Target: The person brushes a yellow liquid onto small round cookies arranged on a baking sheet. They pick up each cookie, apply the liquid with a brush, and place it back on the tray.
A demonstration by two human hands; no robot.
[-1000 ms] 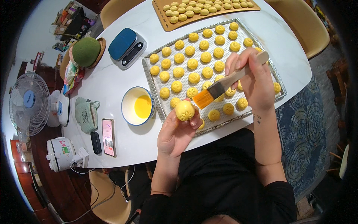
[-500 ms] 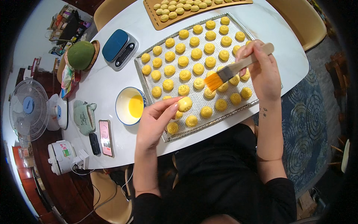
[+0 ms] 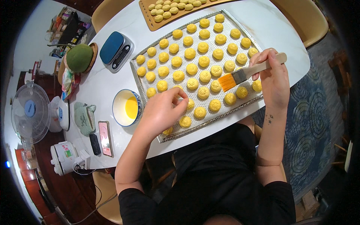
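My right hand (image 3: 274, 78) grips the pale wooden handle of a pastry brush (image 3: 243, 75), its orange bristles hanging over the right part of a perforated metal tray (image 3: 244, 101). Rows of round yellow pastries (image 3: 203, 92) with flower patterns pressed on top stand on this tray. Over its lower left part is my left hand (image 3: 163, 109), fingers curled and thumb apart from the fingertips. No pastry shows between them. One pastry (image 3: 191, 104) lies right by the thumb tip, partly hidden. My left hand and wrist cover other pastries underneath.
Left of the tray stands a bowl (image 3: 131, 108) of yellow liquid. Beyond it are a kitchen scale (image 3: 115, 50), a phone (image 3: 105, 138), a green pouch (image 3: 85, 118) and a small white cooker (image 3: 63, 156). A brown board (image 3: 153, 23) with plain dough pieces lies at the far edge.
The pastry that was in my left fingers now lies on the tray in a former gap, and the fingers have come off it. The brush has shifted slightly to the right.
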